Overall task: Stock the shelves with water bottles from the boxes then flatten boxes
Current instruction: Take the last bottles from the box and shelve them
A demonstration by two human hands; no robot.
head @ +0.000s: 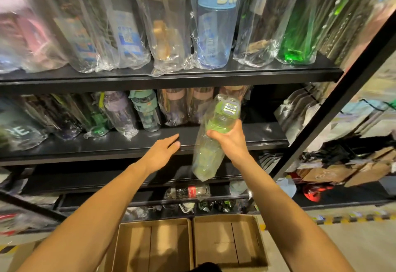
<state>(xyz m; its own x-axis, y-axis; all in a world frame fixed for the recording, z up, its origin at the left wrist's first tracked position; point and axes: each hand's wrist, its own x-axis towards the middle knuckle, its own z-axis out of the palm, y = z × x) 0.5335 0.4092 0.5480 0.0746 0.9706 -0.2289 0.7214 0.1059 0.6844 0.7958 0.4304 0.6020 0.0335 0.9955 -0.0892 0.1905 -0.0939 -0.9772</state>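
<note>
Gripping the green bottle (211,136) mid-body — right hand (230,141) beneath its cap.

A green bottle (222,119) in clear wrap tilts before the middle shelf (107,143).

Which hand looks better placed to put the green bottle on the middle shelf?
Right. The right hand grips the green bottle before a bare stretch of the middle shelf; the left hand is open, holding nothing.
</note>
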